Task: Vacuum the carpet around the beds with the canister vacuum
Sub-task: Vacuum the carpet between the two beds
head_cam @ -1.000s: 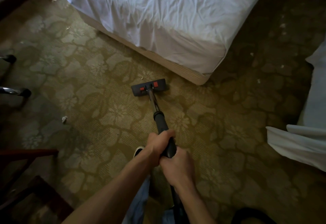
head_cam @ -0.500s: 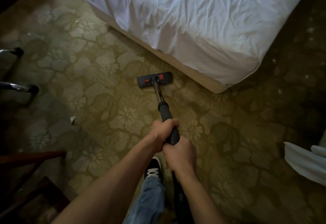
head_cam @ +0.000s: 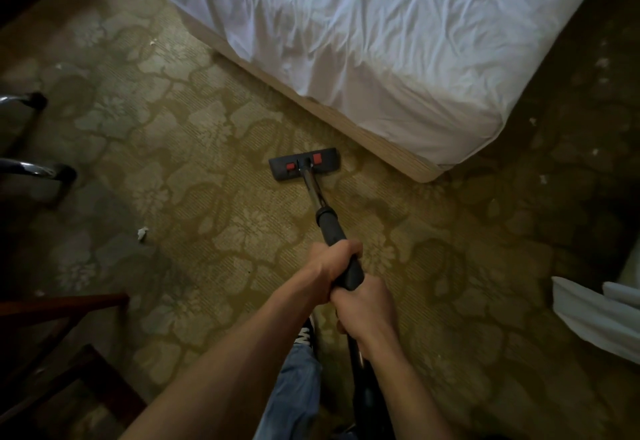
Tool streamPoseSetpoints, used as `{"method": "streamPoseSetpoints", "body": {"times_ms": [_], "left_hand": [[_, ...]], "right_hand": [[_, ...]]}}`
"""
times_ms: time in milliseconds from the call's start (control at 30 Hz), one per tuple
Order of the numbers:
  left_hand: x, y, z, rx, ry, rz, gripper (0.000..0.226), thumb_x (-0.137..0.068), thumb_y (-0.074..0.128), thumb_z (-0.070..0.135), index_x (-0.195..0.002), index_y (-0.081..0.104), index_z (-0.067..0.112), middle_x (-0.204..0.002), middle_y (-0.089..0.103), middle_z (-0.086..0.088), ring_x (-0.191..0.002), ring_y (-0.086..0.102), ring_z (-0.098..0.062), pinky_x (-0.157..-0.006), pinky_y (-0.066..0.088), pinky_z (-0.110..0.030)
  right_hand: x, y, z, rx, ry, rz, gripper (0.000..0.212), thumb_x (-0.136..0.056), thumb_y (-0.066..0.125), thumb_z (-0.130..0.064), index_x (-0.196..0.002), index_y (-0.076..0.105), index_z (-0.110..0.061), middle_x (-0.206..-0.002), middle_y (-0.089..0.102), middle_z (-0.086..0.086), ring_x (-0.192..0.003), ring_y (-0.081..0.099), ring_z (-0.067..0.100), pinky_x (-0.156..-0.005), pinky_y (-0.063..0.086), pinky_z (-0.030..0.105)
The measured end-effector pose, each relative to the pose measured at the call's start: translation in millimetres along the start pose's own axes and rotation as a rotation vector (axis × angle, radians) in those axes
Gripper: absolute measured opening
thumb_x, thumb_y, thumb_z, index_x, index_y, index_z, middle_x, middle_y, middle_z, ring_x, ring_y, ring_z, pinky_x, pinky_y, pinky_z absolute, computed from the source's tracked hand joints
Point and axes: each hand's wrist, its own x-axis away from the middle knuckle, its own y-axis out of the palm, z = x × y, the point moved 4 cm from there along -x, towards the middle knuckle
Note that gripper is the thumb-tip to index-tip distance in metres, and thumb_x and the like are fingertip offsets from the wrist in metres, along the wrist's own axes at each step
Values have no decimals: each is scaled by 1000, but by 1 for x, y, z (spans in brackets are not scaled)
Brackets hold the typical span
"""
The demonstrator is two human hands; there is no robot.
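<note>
Judging by the litter, the job looks well short of done. The carpet (head_cam: 207, 204) right around the floor head (head_cam: 304, 164) is clean to the eye, but a crumpled paper scrap (head_cam: 142, 233) lies at 8 o'clock from it. Smaller bits (head_cam: 152, 41) sit at 10 o'clock beside the bed (head_cam: 381, 41), and a scatter of white specks (head_cam: 543, 179) waits at 3 o'clock in the dim aisle past the bed's corner. The floor head is a flat dark bar with two red tabs. It sits flat on the carpet at 12 o'clock from the hands, near the bed's wooden base but apart from it. Its wand (head_cam: 313, 190) is a bright metal tube running back into a thick black grip. The left hand (head_cam: 334, 261) is wrapped round that grip with its fingers curled over it. The right hand (head_cam: 363, 308) clasps the grip just behind, at 6 o'clock, and the two hands touch. A dark hose (head_cam: 362, 391) drops away below the right hand, and the canister itself is out of view.
</note>
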Motion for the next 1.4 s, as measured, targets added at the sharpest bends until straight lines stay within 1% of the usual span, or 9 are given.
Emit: {"method": "streamPoseSetpoints", "body": {"times_ms": [200, 333, 433, 633, 733, 867, 1067, 1233, 1400], "left_hand": [[27, 28, -58, -47, -46, 16, 61, -56, 73, 19, -111, 59, -2, -88, 65, -16, -67, 64, -28, -59, 55, -34], [48, 51, -95, -89, -50, 34, 52, -65, 74, 18, -110, 58, -1, -91, 67, -16, -69, 66, -27, -60, 56, -33], [61, 73, -122, -137, -67, 38, 53, -66, 75, 21, -112, 59, 0, -97, 70, -17, -72, 68, -27, -62, 58, -35], [82, 137, -182, -293, -95, -25, 39, -71, 75, 22, -101, 69, -2, -81, 64, -12, -63, 62, -23, -54, 52, -29], [92, 181, -202, -355, -94, -65, 31, -71, 76, 22, -93, 67, 2, -80, 64, -11, -65, 62, -23, -58, 54, -32], [101, 239, -218, -440, -104, -129, 25, -74, 76, 19, -90, 66, 3, -82, 64, -11, -66, 62, -22, -57, 53, -30], [91, 317, -209, -589, -77, -179, 39, -72, 77, 21, -103, 66, 0, -92, 68, -14, -73, 66, -26, -56, 55, -30], [67, 359, -175, -764, -33, -189, 33, -80, 76, 23, -102, 60, 4, -91, 65, -9, -75, 64, -23, -54, 51, -29], [52, 394, -136, -886, 25, -230, 26, -82, 75, 26, -95, 63, 6, -86, 63, -8, -77, 64, -24, -60, 52, -31]], "right_hand": [[31, -18, 63, -69, 32, -30, 12, -72, 67, -22, -81, 72, -16, -62, 70, 2, -54, 66, 20, -49, 49, 29], [53, -38, 104, -81, 44, -26, 2, -82, 69, -17, -82, 71, -16, -59, 66, -3, -49, 61, 14, -45, 43, 23], [70, -58, 133, -93, 62, -31, 7, -86, 69, -20, -80, 71, -18, -56, 62, -5, -45, 55, 9, -41, 36, 20], [97, -107, 202, -172, 149, -1, 7, -92, 65, -21, -88, 70, -22, -70, 66, -5, -58, 59, 8, -45, 38, 18], [101, -135, 236, -234, 184, 46, 8, -92, 67, -22, -84, 70, -21, -72, 67, -3, -61, 60, 9, -47, 36, 19], [100, -170, 275, -314, 256, 142, 6, -87, 68, -26, -87, 73, -22, -78, 73, 0, -73, 69, 17, -61, 50, 28], [78, -220, 300, -493, 275, 252, 13, -83, 67, -31, -77, 73, -21, -55, 65, -4, -49, 58, 14, -51, 42, 30], [48, -250, 289, -625, 322, 268, 12, -83, 66, -27, -78, 74, -21, -56, 62, -3, -51, 55, 16, -51, 39, 29], [23, -283, 260, -656, 301, 309, 9, -85, 67, -24, -78, 72, -23, -62, 65, -3, -56, 61, 17, -54, 45, 30]]}}
